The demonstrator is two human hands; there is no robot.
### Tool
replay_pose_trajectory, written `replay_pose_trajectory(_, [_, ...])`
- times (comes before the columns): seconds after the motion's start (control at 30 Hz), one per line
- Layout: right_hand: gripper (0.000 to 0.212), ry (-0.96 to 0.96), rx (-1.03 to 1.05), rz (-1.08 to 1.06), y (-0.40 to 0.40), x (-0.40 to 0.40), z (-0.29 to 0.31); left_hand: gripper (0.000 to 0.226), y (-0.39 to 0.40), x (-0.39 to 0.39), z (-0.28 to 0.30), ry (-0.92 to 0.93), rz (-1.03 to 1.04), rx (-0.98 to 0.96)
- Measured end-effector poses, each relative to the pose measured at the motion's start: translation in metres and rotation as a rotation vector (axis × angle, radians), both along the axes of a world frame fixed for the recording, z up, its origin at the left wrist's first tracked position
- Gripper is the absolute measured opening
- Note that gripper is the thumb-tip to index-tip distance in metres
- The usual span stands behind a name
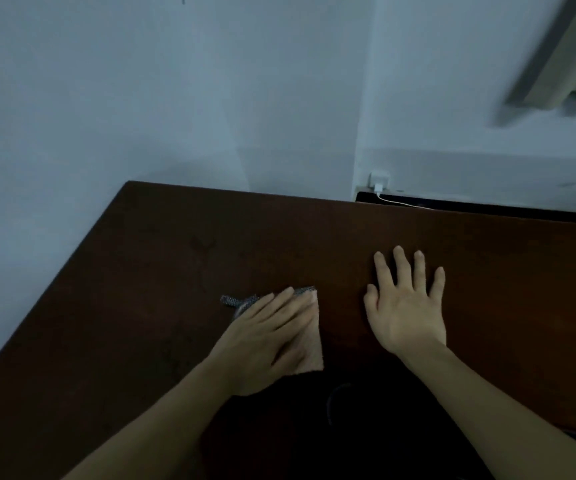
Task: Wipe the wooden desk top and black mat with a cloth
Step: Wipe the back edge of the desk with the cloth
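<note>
A small folded cloth (309, 336), grey-patterned at its far edge, is pressed flat onto the dark brown wooden table (175, 258) under the straight fingers of the left hand (266, 344). The right hand (406, 306) is laid flat and spread just beside it, holding nothing. The black mat (366, 427) lies at the near edge. Since the cloth is only pressed and not gripped, it could bunch or slip out; the mat's rim could be caught and lifted.

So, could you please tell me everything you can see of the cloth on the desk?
The cloth lies flat on the wooden desk top, at the far edge of the black mat. It looks like soft fabric, pinkish-beige, with a grey patterned edge showing beyond the fingertips. The left hand presses on it with straight fingers and covers most of it. The right hand rests beside it, apart.
</note>
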State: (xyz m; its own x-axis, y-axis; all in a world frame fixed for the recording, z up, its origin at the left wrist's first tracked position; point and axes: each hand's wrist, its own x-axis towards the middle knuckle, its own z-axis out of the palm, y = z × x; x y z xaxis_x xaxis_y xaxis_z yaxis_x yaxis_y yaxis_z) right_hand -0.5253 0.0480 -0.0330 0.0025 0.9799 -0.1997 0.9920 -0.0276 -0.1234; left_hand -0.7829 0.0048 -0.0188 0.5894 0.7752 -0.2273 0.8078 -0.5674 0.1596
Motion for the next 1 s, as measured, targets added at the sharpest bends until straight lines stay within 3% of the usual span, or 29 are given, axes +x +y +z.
replay_pose_trajectory(0.1, [0.064,-0.001,0.013,-0.013,0.002,-0.002,0.000,0.064,0.048,-0.009,-0.002,0.017,0.036,-0.014])
replay_pose_trajectory(0.27, [0.063,-0.003,0.045,-0.031,0.001,0.000,-0.005,0.064,0.144,-0.010,-0.019,0.063,0.316,0.126])
replay_pose_trajectory(0.4, [0.063,0.005,0.063,-0.034,0.001,0.000,-0.006,0.063,0.166,0.004,-0.019,0.015,0.423,0.110])
replay_pose_trajectory(0.6, [0.067,-0.026,0.027,-0.086,0.007,-0.009,0.009,0.063,0.063,-0.021,-0.004,-0.023,-0.003,0.063])
replay_pose_trajectory(0.7, [0.054,0.118,0.058,-0.105,0.020,-0.039,0.024,0.063,0.038,-0.056,0.000,-0.002,-0.233,-0.010])
replay_pose_trajectory(0.77, [0.053,0.227,0.055,-0.067,0.028,-0.071,0.026,0.064,0.056,-0.072,0.000,0.009,-0.259,-0.009])
replay_pose_trajectory(0.83, [0.055,0.273,0.001,-0.046,0.030,-0.101,0.020,0.063,0.089,-0.079,-0.004,0.001,-0.167,0.009])
replay_pose_trajectory(1.0, [0.061,0.015,0.020,-0.015,0.027,-0.123,-0.003,0.062,0.186,-0.078,-0.021,0.017,0.266,0.150])
